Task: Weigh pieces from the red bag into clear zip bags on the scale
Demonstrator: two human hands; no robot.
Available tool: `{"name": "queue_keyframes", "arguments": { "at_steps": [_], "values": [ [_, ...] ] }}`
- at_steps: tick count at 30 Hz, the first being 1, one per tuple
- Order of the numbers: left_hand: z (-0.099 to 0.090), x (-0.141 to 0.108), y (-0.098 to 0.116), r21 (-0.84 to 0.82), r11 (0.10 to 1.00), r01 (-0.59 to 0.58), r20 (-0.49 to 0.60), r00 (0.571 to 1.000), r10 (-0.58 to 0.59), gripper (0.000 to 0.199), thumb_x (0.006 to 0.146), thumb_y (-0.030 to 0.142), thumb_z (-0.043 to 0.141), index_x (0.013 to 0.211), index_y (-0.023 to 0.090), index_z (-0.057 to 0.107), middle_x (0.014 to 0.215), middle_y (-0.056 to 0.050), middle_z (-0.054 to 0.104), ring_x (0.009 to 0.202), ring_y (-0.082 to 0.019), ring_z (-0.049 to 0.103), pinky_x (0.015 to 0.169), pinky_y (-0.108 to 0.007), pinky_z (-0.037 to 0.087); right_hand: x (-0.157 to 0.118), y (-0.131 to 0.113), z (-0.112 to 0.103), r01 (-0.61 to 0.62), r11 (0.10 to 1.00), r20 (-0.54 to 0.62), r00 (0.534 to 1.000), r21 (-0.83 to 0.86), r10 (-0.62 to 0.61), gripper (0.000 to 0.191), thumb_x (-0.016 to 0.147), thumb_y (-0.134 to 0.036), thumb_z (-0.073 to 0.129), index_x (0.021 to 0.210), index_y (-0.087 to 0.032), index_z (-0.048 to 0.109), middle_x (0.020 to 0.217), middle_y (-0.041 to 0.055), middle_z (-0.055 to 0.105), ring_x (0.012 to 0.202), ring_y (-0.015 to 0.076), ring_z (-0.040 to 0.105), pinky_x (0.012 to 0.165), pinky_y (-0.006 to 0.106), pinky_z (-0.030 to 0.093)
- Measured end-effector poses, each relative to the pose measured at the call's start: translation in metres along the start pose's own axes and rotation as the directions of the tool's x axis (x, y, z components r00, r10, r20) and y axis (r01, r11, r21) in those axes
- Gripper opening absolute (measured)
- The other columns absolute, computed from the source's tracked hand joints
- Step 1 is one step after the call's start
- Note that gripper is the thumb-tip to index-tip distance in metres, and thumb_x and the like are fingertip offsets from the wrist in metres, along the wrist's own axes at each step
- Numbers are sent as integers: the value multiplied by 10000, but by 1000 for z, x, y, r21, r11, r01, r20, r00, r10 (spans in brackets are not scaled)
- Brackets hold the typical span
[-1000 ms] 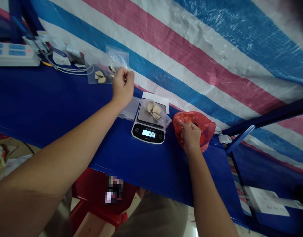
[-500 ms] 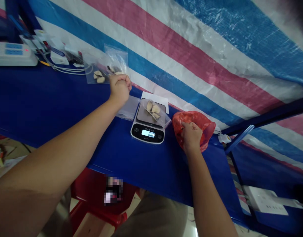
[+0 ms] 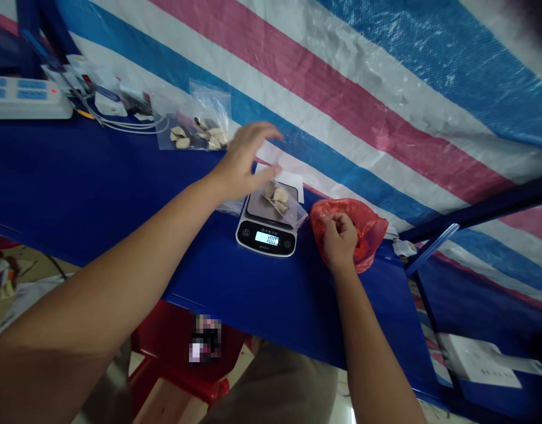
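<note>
My left hand (image 3: pixel 248 159) is open, thumb and fingers apart, a little blurred, at the back left of the kitchen scale (image 3: pixel 266 237). On the scale's plate lies a clear plastic bag with several pale dried slices (image 3: pixel 280 195) in it. The lit display appears to read 10.0. My right hand (image 3: pixel 340 238) is closed, fingers curled, over the near left part of an open red plastic bag (image 3: pixel 371 227). What its fingers hold, if anything, is hidden.
Clear zip bags with similar pale slices (image 3: pixel 215 138) lie at the back left, beside white cables (image 3: pixel 125 125) and a power strip (image 3: pixel 27 97). A striped tarp (image 3: pixel 319 88) rises behind the blue table (image 3: pixel 76 176). A metal frame stands at the right.
My left hand has left the zip bags, moved right to the scale and spread its fingers. My right hand stays at the red bag, its fingers slightly more curled.
</note>
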State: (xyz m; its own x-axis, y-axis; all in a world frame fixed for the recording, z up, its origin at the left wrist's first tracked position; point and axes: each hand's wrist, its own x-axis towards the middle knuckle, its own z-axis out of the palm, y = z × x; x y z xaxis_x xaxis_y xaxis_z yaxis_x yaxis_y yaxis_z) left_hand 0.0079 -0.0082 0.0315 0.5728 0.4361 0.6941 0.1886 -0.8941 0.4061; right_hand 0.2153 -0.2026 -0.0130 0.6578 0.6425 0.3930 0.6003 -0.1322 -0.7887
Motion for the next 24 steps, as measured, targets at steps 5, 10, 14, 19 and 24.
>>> {"name": "queue_keyframes", "arguments": {
  "at_steps": [5,10,14,19,24],
  "values": [
    [14,-23,73,159,891,-425,397,854,337,599,856,188,614,1429,316,496,1546,-97,426,1372,-336,424,1069,-526,367,-2,-3,-1,39,996,-56,998,-80,-44,213,851,-414,615,821,-204,614,667,-24,585,602,144,517,614,278,423],
    [40,-25,81,295,756,-584,448,783,431,375,943,76,480,1216,265,655,1427,-97,559,1151,-256,575,897,-411,423,-3,-4,-3,97,981,-31,994,-167,-104,208,861,-402,631,801,-203,630,645,-22,580,583,144,508,583,275,401],
    [35,-2,92,380,727,-572,563,767,309,272,910,32,492,973,165,721,1058,-115,707,997,-252,632,812,-375,432,-2,-1,-3,102,982,-31,994,-161,-109,216,861,-411,630,801,-204,634,632,-31,565,575,139,502,576,272,398],
    [0,39,98,484,681,-549,638,754,154,225,828,58,562,927,160,737,942,-104,715,922,-261,653,733,-368,441,-1,2,-2,107,982,-16,994,-154,-111,204,858,-398,620,785,-207,633,602,-47,528,544,127,474,562,267,383],
    [-52,73,61,587,788,-187,432,896,-108,137,796,274,675,811,177,770,734,-34,655,795,-224,640,711,-336,470,-2,2,-3,107,985,-11,994,-137,-110,208,858,-399,615,783,-206,632,584,-58,504,524,119,455,556,268,377]
  ]
}}
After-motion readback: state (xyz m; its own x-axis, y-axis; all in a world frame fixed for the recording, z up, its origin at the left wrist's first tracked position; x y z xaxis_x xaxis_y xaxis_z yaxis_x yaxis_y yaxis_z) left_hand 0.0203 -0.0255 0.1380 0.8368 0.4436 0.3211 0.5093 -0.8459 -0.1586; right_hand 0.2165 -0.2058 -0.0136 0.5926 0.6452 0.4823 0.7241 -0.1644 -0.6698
